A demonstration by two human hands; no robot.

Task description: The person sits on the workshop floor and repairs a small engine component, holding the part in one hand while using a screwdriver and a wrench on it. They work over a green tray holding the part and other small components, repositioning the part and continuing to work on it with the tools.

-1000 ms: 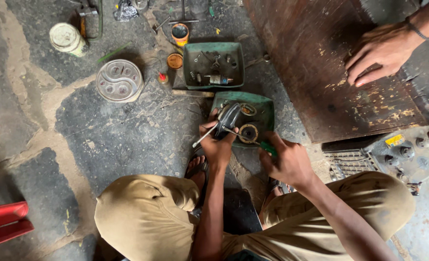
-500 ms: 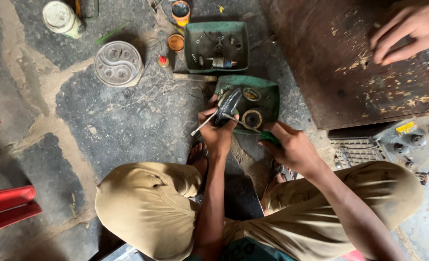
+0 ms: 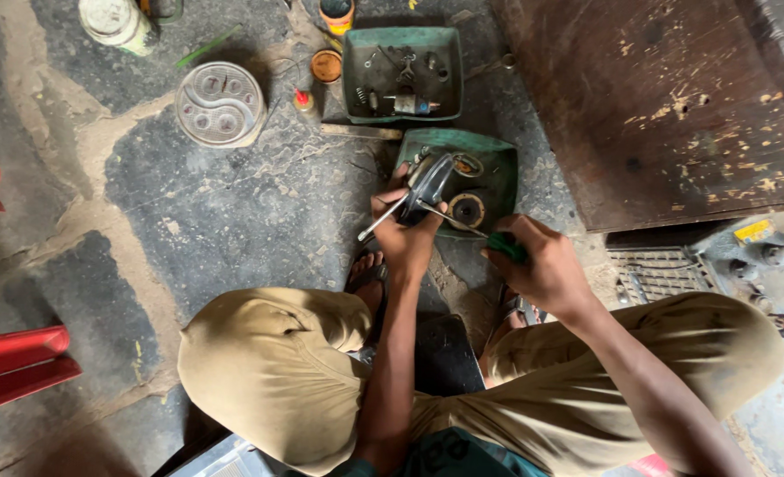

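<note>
The left hand (image 3: pixel 405 237) held a dark metal part (image 3: pixel 427 187) over a green tray (image 3: pixel 498 168), while the right hand (image 3: pixel 542 265) pressed a green-handled screwdriver (image 3: pixel 476 228) against it.

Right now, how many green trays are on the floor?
2. One tray lies farther off, holding small parts. The other tray lies under the hands, nearer the person. More may be hidden outside the view.

Bare stone floor (image 3: pixel 233 212) is lying open to the left of the left hand (image 3: pixel 407 237), giving room as far as the round dial plate (image 3: pixel 220 103). Ahead, two green trays (image 3: pixel 498 190) are crowding the way, and the wooden board (image 3: pixel 657 106) is blocking the right. The right hand (image 3: pixel 542 265) is working close above the bent knees (image 3: pixel 268 371), which are closing off the near side.
</note>
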